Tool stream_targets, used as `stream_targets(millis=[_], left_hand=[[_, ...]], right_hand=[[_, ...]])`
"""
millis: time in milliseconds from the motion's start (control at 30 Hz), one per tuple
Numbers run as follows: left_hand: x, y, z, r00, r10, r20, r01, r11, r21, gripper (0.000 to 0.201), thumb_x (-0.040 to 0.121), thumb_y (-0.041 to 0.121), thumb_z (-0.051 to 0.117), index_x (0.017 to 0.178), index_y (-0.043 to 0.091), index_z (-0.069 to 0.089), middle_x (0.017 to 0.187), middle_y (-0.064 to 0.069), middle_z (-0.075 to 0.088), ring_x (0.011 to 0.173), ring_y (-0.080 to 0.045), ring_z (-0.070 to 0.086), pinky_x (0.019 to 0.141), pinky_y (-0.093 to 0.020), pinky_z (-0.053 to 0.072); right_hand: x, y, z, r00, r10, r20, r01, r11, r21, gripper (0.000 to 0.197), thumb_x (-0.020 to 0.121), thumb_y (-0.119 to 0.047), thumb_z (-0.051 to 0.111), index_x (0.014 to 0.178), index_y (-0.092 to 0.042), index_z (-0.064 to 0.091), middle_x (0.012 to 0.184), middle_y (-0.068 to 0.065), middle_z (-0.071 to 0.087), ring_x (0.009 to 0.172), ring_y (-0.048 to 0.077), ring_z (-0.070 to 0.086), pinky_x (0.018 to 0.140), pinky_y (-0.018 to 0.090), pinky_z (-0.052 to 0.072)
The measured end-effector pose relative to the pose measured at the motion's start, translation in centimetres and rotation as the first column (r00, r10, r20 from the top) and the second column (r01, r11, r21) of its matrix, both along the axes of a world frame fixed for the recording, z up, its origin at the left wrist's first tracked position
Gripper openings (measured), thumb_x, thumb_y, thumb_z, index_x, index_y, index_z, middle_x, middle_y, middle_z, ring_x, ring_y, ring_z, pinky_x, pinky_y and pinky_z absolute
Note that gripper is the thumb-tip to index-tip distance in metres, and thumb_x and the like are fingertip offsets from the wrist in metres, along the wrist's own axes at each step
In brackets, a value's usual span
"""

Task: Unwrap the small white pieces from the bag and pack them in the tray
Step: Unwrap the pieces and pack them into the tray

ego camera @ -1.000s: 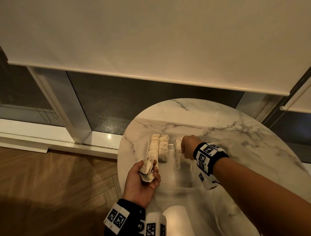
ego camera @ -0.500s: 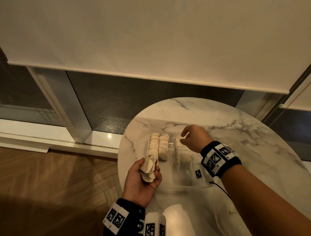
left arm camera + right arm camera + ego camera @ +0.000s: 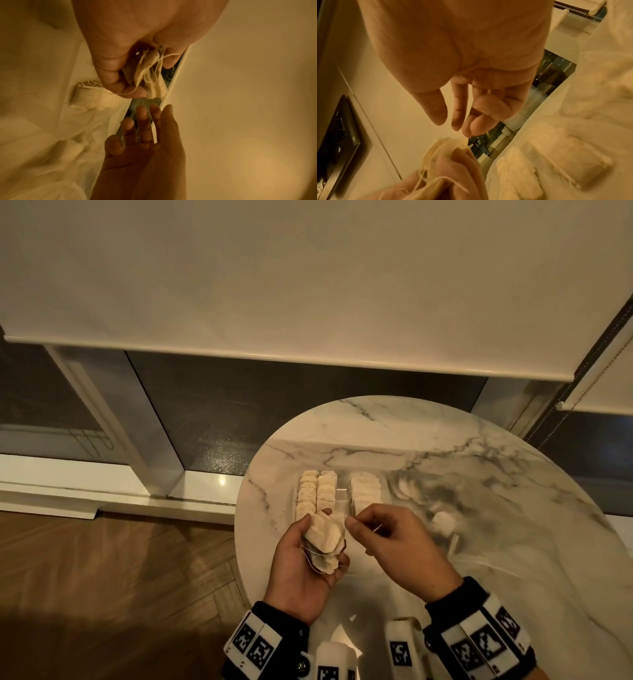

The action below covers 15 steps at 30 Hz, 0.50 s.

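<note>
My left hand [image 3: 322, 546] grips a stack of small white pieces [image 3: 325, 534] with loose strings, held over the table's near left part. The strings hang between its fingers in the left wrist view, around the stack [image 3: 150, 75]. My right hand [image 3: 352, 525] is right beside the stack, its fingers straight, its fingertips [image 3: 458, 121] just above the stack's top edge [image 3: 443, 150]; it holds nothing. The clear tray [image 3: 342, 491] lies just beyond both hands. It holds two rows of white pieces [image 3: 317, 491] on its left and one row [image 3: 364, 491] on its right.
The round marble table [image 3: 445, 446] ends close to the left of the tray, with wooden floor [image 3: 120, 577] below. A crumpled clear plastic bag [image 3: 442, 522] lies to the right of the tray. A window and a white roller blind [image 3: 308, 285] are behind.
My right hand has left the tray's right row and come back towards me to the stack in my left hand. The left hand has shifted slightly right with the stack.
</note>
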State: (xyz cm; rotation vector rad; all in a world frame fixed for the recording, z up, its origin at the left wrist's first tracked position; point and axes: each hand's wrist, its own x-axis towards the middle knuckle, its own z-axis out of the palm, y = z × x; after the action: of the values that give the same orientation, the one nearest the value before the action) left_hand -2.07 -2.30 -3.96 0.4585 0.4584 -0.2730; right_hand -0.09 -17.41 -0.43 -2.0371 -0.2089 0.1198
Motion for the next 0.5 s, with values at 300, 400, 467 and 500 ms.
stream_targets(millis=[300,400,467,500], left_hand=[[-0.1,-1.2,0.0,1.000,0.007,0.013,-0.007,0.999,0.034,0.043,0.097,0.029,0.049,0.135,0.012,0.058,0.128,-0.017,0.067,0.111,-0.029,0.065,0.084,-0.036,0.055],[-0.1,-1.5,-0.1,0.999,0.011,0.033,-0.012,0.999,0.032,0.038,0.101,0.025,0.046,0.134,0.010,0.058,0.122,-0.017,0.070,0.099,-0.027,0.072,0.078,-0.035,0.059],[-0.1,-1.8,-0.2,0.999,0.014,0.039,-0.016,0.999,0.037,0.037,0.102,0.023,0.046,0.135,0.009,0.057,0.122,-0.018,0.069,0.099,-0.027,0.072,0.079,-0.035,0.060],[-0.1,-1.8,-0.3,0.999,0.013,0.040,-0.014,0.999,0.040,0.038,0.102,0.023,0.046,0.135,0.008,0.057,0.122,-0.018,0.069,0.099,-0.028,0.072,0.080,-0.036,0.059]], right_hand=[[-1.1,0.5,0.0,0.998,-0.044,0.034,0.049,0.989,-0.142,0.028,0.076,-0.050,0.078,0.071,-0.024,0.068,0.060,-0.004,0.067,0.052,0.005,0.058,0.051,0.021,0.045],[-1.2,0.6,-0.1,0.989,-0.097,0.108,0.120,0.965,-0.234,0.027,0.074,-0.054,0.075,0.074,-0.029,0.065,0.060,-0.007,0.063,0.058,0.003,0.059,0.051,0.014,0.040],[-1.3,0.6,0.0,0.987,-0.093,0.134,0.124,0.962,-0.244,0.025,0.076,-0.051,0.075,0.074,-0.029,0.064,0.060,-0.008,0.062,0.060,0.003,0.059,0.051,0.015,0.041],[-1.4,0.6,0.0,0.987,-0.089,0.137,0.121,0.962,-0.243,0.022,0.077,-0.048,0.076,0.073,-0.029,0.064,0.061,-0.008,0.062,0.061,0.003,0.059,0.052,0.015,0.042]])
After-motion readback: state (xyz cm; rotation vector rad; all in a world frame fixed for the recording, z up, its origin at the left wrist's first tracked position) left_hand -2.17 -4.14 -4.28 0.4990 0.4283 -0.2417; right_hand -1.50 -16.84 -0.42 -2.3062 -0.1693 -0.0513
